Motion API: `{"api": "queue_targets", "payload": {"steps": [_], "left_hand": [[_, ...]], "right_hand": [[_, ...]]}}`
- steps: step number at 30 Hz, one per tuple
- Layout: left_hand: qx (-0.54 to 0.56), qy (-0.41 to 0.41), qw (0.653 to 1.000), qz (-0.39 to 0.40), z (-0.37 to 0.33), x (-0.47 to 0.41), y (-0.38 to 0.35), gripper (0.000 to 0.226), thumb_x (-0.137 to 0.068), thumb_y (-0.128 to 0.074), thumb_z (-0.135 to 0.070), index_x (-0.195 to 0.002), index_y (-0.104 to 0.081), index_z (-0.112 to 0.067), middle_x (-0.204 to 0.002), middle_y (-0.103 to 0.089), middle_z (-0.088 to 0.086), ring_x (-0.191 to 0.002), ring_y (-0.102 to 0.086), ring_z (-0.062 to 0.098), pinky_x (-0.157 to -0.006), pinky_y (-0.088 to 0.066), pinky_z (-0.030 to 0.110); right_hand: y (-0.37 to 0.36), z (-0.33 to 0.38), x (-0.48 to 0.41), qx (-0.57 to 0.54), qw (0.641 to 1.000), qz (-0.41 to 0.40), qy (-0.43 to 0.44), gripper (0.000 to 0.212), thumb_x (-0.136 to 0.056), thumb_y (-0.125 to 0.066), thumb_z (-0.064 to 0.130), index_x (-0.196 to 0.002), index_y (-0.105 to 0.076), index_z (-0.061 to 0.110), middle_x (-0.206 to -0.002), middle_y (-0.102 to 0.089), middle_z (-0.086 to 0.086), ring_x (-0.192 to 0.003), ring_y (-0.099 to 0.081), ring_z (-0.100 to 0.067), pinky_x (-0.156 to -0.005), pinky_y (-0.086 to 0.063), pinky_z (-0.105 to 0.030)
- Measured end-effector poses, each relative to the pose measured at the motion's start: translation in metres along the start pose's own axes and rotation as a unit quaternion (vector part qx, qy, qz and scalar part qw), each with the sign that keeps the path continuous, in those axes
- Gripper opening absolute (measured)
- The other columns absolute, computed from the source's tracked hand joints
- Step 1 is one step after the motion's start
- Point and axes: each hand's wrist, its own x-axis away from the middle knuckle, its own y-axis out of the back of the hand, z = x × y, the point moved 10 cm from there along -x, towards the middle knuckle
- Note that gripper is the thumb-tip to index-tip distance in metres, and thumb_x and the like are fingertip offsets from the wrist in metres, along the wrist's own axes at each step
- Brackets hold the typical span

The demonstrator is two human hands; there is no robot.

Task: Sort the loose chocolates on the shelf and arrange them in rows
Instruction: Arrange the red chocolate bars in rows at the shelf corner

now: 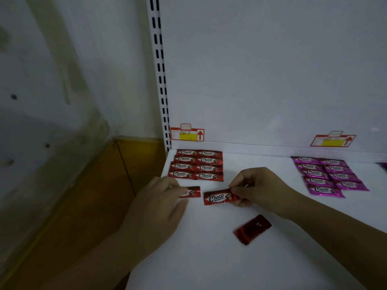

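**Red chocolates in both my hands at the shelf's left end**

Head view: I look down on a white shelf (240,258). My left hand (159,204) lies palm down near the shelf's left edge, its fingers (178,190) pressed together over one end of a red chocolate (191,192), which lies flat on the shelf; I cannot tell whether they pinch it or only rest on it. My right hand (257,188) is just beside it toward the middle of the shelf, thumb and forefinger pinching the right end of a second red chocolate (219,197). This one shows its "Choco" print face up and is tilted a little, its left end lower. The two chocolates are close to each other but do not touch.

Behind my hands, in the back left corner of the shelf, red chocolates (196,165) lie in two columns of four, edges touching, all print up. Nearer the front edge, apart from the rest, a loose red chocolate (252,229) lies askew and looks blurred, showing no print.

Toward the right end of the shelf, well apart from the red ones, purple chocolates (328,176) lie in two columns that slant a little.

On the back edge of the shelf stand two red and yellow price tags, one (187,133) behind the red group, one (333,140) behind the purple group. A white slotted upright (160,80) rises at the back left corner.
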Motion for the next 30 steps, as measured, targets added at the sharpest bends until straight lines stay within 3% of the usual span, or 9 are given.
{"api": "queue_targets", "payload": {"steps": [4,6,8,10,13,18,24,30], "left_hand": [[-0.054,-0.014,0.995,0.083,-0.010,0.010,-0.019,0.080,-0.077,-0.001,-0.065,-0.141,-0.035,-0.031,-0.136,-0.037,-0.013,-0.125,-0.029,0.003,-0.101,-0.028,0.019],[-0.071,-0.002,0.994,0.087,-0.002,0.007,-0.023,0.087,-0.072,0.007,-0.067,-0.144,-0.025,-0.032,-0.142,-0.028,-0.014,-0.131,-0.021,0.004,-0.108,-0.024,0.022],[-0.080,0.005,0.993,0.084,0.004,0.004,-0.023,0.094,-0.069,0.012,-0.074,-0.144,-0.023,-0.032,-0.144,-0.026,-0.014,-0.133,-0.019,0.004,-0.109,-0.020,0.021],[-0.085,0.009,0.993,0.084,0.008,0.002,-0.024,0.100,-0.065,0.018,-0.076,-0.144,-0.024,-0.032,-0.145,-0.026,-0.014,-0.134,-0.019,0.004,-0.108,-0.017,0.021],[-0.096,0.011,0.992,0.081,0.011,0.001,-0.024,0.089,-0.070,0.010,-0.071,-0.144,-0.021,-0.034,-0.146,-0.024,-0.015,-0.135,-0.016,0.004,-0.108,-0.013,0.021],[-0.093,0.029,0.991,0.092,0.017,0.002,-0.029,0.087,-0.068,0.011,-0.068,-0.145,-0.015,-0.038,-0.150,-0.016,-0.014,-0.139,-0.009,0.007,-0.110,-0.010,0.024],[-0.087,0.028,0.991,0.096,0.016,0.003,-0.032,0.075,-0.079,0.004,-0.067,-0.146,-0.012,-0.039,-0.151,-0.013,-0.016,-0.139,-0.005,0.005,-0.111,-0.007,0.025],[-0.097,0.020,0.990,0.097,0.016,0.003,-0.032,0.081,-0.072,0.010,-0.065,-0.144,-0.016,-0.039,-0.151,-0.015,-0.017,-0.139,-0.006,0.005,-0.111,-0.008,0.029]], "right_hand": [[-0.006,0.002,-0.009,-0.008,1.000,-0.009,0.013,0.007,-0.085,-0.064,0.000,-0.079,-0.067,0.002,-0.072,-0.073,-0.011,-0.066,-0.070,-0.023,-0.062,-0.057,-0.027],[-0.009,0.002,-0.012,-0.018,1.000,-0.012,0.008,0.008,-0.085,-0.064,0.000,-0.079,-0.067,0.003,-0.072,-0.073,-0.010,-0.068,-0.071,-0.024,-0.064,-0.058,-0.029],[-0.011,0.002,-0.016,0.000,1.000,-0.017,0.007,0.009,-0.085,-0.064,0.001,-0.078,-0.068,0.006,-0.069,-0.072,-0.004,-0.066,-0.070,-0.019,-0.066,-0.058,-0.029],[-0.009,0.003,-0.019,0.091,0.995,-0.037,0.023,0.011,-0.084,-0.066,0.008,-0.077,-0.070,0.015,-0.065,-0.070,0.007,-0.061,-0.066,-0.007,-0.064,-0.054,-0.020],[-0.012,0.021,-0.015,0.237,0.965,-0.058,0.095,0.003,-0.080,-0.071,0.026,-0.081,-0.069,0.026,-0.078,-0.066,0.015,-0.071,-0.061,-0.002,-0.067,-0.047,-0.016],[-0.043,0.042,-0.006,0.385,0.896,-0.001,0.220,0.024,-0.080,-0.067,0.041,-0.099,-0.070,0.027,-0.098,-0.064,0.014,-0.089,-0.054,-0.003,-0.079,-0.042,-0.015],[-0.039,0.041,-0.011,0.398,0.891,-0.001,0.219,0.030,-0.077,-0.069,0.046,-0.101,-0.063,0.029,-0.084,-0.051,0.022,-0.079,-0.050,0.000,-0.070,-0.035,-0.006],[-0.032,0.047,-0.001,0.368,0.884,-0.033,0.288,0.033,-0.068,-0.059,0.055,-0.082,-0.064,0.025,-0.071,-0.047,0.023,-0.061,-0.047,0.005,-0.058,-0.032,-0.001]]}}
